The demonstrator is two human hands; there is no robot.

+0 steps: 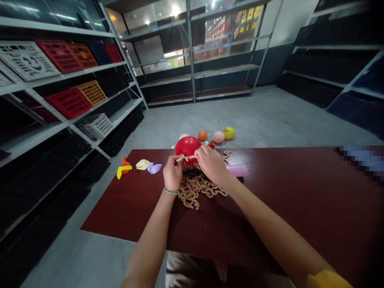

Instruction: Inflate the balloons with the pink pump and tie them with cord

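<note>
My left hand [173,175] and my right hand [211,164] meet over the table, each with its fingers closed on a stretch of beige cord [189,157]. The cord runs between them across the front of an inflated red balloon [188,145]. Whether it is tied to the balloon I cannot tell. Below my hands lies a heap of curly beige cord [192,192], with something black partly hidden in it. Past my right wrist sticks out a lilac cylinder [237,171]; its other end is covered.
Limp balloons lie to the left: a yellow one [123,171], a cream one [143,164] and a purple one [155,168]. Beyond the dark red table [285,192], inflated balloons, such as an orange one [202,135], rest on the floor. Shelves with crates [67,102] stand left.
</note>
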